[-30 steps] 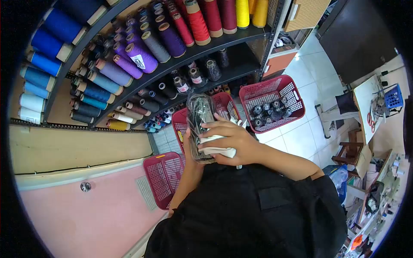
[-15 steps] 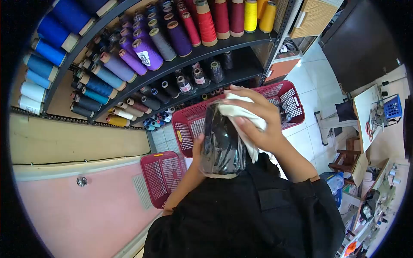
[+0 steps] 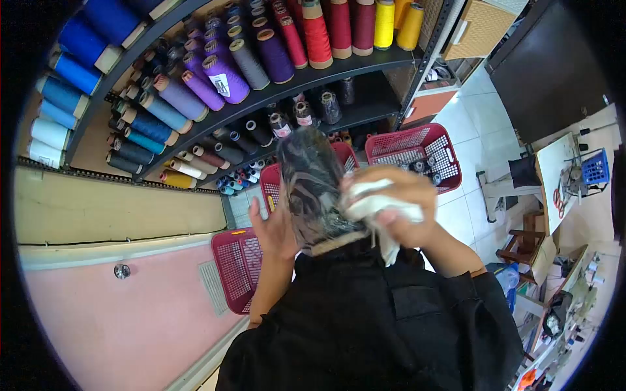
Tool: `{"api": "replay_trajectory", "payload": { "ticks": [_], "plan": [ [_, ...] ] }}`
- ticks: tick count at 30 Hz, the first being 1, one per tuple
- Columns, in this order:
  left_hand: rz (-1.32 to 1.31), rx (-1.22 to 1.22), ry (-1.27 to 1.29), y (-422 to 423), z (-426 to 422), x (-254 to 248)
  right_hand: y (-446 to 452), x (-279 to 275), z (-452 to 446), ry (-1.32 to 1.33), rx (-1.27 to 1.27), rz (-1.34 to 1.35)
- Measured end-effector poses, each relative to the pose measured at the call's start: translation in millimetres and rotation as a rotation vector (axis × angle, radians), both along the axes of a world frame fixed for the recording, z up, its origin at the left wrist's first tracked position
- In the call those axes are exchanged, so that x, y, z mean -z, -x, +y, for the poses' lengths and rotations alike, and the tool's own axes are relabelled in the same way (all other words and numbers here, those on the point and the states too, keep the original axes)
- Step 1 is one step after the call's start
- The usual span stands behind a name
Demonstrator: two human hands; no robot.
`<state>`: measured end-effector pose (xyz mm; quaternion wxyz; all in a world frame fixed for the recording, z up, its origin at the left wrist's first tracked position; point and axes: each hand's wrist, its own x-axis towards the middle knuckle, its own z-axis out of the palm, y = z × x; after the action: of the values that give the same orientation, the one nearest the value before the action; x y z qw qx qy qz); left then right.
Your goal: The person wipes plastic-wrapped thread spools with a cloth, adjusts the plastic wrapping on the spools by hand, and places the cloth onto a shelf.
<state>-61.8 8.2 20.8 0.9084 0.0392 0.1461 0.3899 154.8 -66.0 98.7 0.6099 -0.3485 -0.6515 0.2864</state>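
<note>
A large black thread cone [image 3: 313,186] in clear plastic wrap is tilted in front of my chest, its pale base towards me. Against its left side rests my left hand [image 3: 274,228], fingers spread, with part of the palm hidden behind the cone. My right hand [image 3: 398,202], blurred by motion, is closed round a white cloth [image 3: 385,207]. The cloth touches the lower right side of the plastic and its loose end hangs down.
Shelves [image 3: 261,101] of coloured thread cones curve across the back. One red basket [image 3: 238,267] stands at the left, another behind the cone, and a third basket [image 3: 450,140] with wrapped cones at the right. A worktable [image 3: 554,163] is at far right.
The cone has tilted to the left with its top away from me. My left hand's fingers have spread at its side. My right hand has moved down along the plastic with the cloth.
</note>
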Motion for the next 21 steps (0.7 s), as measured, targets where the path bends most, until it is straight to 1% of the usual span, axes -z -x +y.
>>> {"api": "replay_trajectory", "payload": {
  "ticks": [1, 2, 3, 4, 5, 7, 9, 10, 11, 13, 14, 15, 17, 18, 19, 21],
  "plan": [
    [0.018, -0.095, 0.026, -1.1, -3.2, -14.1, -8.1, -3.1, -1.6, -0.015, 0.065, 0.08],
    [-0.029, -0.168, -0.033, 0.8, -1.4, -9.3, -11.5, -7.9, -5.9, 0.003, 0.137, 0.123],
    [-0.028, -0.173, -0.033, 0.2, -0.1, 0.2, -13.0, -12.4, -9.0, 0.021, 0.207, 0.166],
    [0.043, -0.161, -0.076, -2.7, 1.0, 9.7, -13.6, -15.0, -9.1, 0.005, 0.22, 0.174],
    [0.039, -0.135, -0.108, -7.9, -1.7, 14.4, -12.2, -14.9, -9.1, 0.001, 0.214, 0.173],
    [0.029, -0.086, -0.173, -19.8, -6.5, 20.7, -8.4, -12.1, -10.6, 0.053, 0.223, 0.088],
    [-0.068, 0.048, -0.29, -25.2, -15.4, 39.4, -7.0, -6.6, -4.9, 0.036, 0.17, -0.005],
    [0.06, 0.08, -0.157, -29.5, -21.2, 17.8, -5.2, -3.7, -0.5, 0.005, 0.205, -0.068],
    [-0.011, 0.107, -0.065, -36.8, -28.3, 5.8, -3.1, 0.1, 4.4, -0.025, 0.24, -0.129],
    [0.096, 0.137, -0.131, -36.6, -29.5, 18.1, 1.1, 7.2, 20.4, -0.012, 0.354, -0.258],
    [0.098, 0.12, -0.26, -37.0, -34.8, 15.4, 4.8, 17.4, 29.0, -0.011, 0.317, -0.272],
    [0.095, 0.125, -0.262, -38.3, -34.4, 15.8, 8.4, 24.2, 35.3, -0.013, 0.28, -0.288],
    [0.171, 0.047, -0.135, -38.3, -29.4, 20.0, 21.3, 26.0, 26.7, 0.037, 0.218, -0.331],
    [-0.101, 0.04, -0.032, -32.1, -25.1, 36.5, 28.2, 27.8, 21.0, 0.042, 0.129, -0.389],
    [-0.089, 0.092, -0.048, -26.7, -18.9, 41.9, 33.0, 31.1, 15.2, -0.008, 0.058, -0.423],
    [-0.193, 0.189, -0.118, -17.4, -12.4, 45.4, 39.0, 33.1, -0.1, -0.016, 0.019, -0.475]
  ]
}}
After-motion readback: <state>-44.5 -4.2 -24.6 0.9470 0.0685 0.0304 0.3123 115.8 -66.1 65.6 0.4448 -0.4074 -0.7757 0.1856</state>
